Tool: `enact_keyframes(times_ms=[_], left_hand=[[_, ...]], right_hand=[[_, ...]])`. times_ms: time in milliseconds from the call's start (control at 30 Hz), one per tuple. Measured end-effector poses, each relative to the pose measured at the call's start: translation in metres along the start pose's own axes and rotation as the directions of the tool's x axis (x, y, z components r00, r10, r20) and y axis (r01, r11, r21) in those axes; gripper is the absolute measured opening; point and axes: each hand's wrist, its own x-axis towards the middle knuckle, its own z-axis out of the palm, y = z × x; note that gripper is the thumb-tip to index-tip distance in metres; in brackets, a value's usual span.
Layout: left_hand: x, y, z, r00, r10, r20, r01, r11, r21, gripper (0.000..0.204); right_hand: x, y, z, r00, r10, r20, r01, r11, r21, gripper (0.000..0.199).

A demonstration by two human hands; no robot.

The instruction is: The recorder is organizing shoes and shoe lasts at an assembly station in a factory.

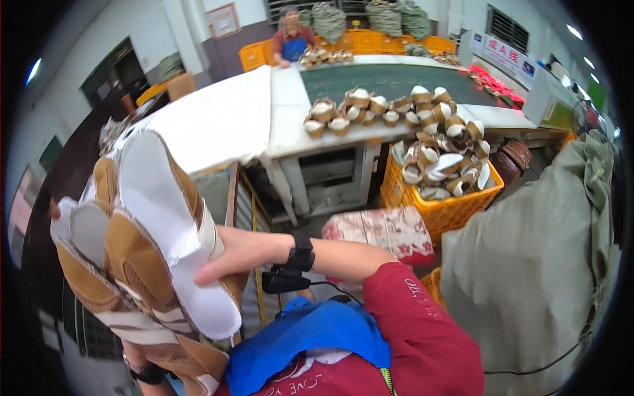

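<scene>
A stack of several brown and white shoe uppers (135,251) with white linings fills the left side, close to me. My right hand (234,254) reaches across from the right and is closed around the stack's right edge, thumb pressed on a white lining. Beneath the stack, my left hand (134,352) shows only near the wrist. What looks like a fingertip peeks out at the stack's far left edge, so this hand seems to grip the stack from behind; its other fingers are hidden.
Ahead runs a white-edged table with a green conveyor belt (370,82), bearing rows of shoe uppers (360,105). A yellow crate (456,211) heaped with uppers stands before it, beside a patterned cushioned seat (380,237). Grey-green sacking (528,264) bulks at right. A person (292,41) stands across the table.
</scene>
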Motion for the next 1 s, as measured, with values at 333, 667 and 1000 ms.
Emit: enact_keyframes(times_ms=[333, 667, 1000], left_hand=[[0.317, 0.006, 0.016, 0.976, 0.023, 0.217, 0.035, 0.965, -0.261, 0.033], [0.440, -0.052, 0.024, 0.906, 0.140, 0.399, 0.005, 0.940, -0.340, 0.030], [0.504, 0.012, 0.239, 0.876, 0.201, 0.439, -0.022, 0.925, -0.380, 0.027]], right_hand=[[0.063, -0.017, -0.162, 0.965, -0.004, -0.263, -0.006, 0.999, -0.036, 0.061], [0.085, -0.023, -0.243, 0.933, 0.012, -0.360, -0.028, 0.999, -0.037, 0.080], [0.047, -0.044, -0.343, 0.935, -0.039, -0.352, 0.011, 0.996, -0.083, 0.069]])
